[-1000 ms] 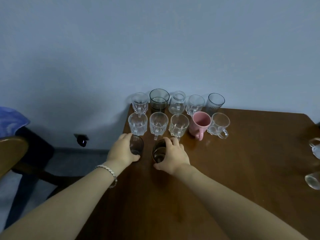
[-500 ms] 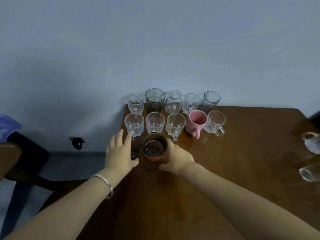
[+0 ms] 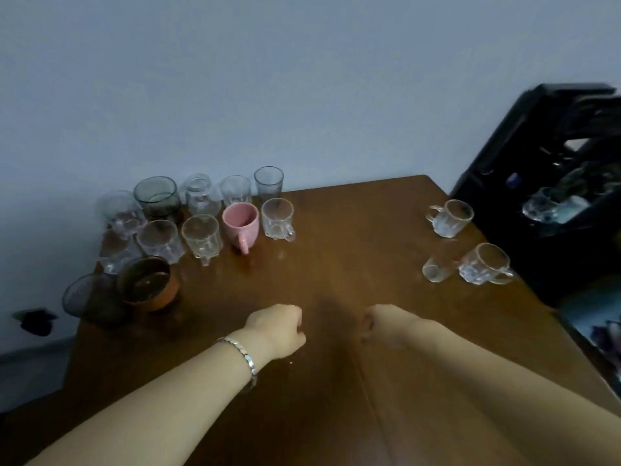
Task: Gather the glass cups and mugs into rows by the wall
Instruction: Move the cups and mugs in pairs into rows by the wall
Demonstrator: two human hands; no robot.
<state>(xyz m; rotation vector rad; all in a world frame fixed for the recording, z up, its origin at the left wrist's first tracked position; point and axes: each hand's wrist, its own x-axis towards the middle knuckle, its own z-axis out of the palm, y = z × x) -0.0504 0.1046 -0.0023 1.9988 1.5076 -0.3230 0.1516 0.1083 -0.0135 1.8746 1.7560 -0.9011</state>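
**Cups ranked at the wall, three glass pieces apart on the right**

A brown wooden table [image 3: 336, 250] stands against a pale blue-grey wall [image 3: 302, 79], with a black rack [image 3: 554, 156] crowding its right side. All the cups stand upright, mouths up. By the wall on the left they form rows: at the back a clear glass [image 3: 121, 210], a smoky grey tumbler [image 3: 156, 196], a clear jar-shaped glass [image 3: 200, 193], another clear glass [image 3: 236, 190] and a dark ribbed tumbler [image 3: 268, 181]. In front of these stand clear glass mugs [image 3: 201, 238], a pink mug [image 3: 241, 223] whose handle points toward the camera, and a clear mug [image 3: 278, 218] with its handle to the near right. Nearest the camera, at the table's left edge, a dark tumbler [image 3: 89, 297] sits just beside an amber glass [image 3: 148, 284].

Well apart on the right stand a clear mug [image 3: 452, 218] with its handle to the left, a small clear glass [image 3: 436, 269], and just beside that a second clear mug [image 3: 484, 264] with its handle to the right.

Both forearms reach in over the bare middle of the table. The left hand [image 3: 277, 327], a silver bracelet [image 3: 243, 356] at its wrist, is loosely curled and empty. The right hand [image 3: 384, 326] is likewise curled, knuckles forward, holding nothing. The hands are near each other but not touching.
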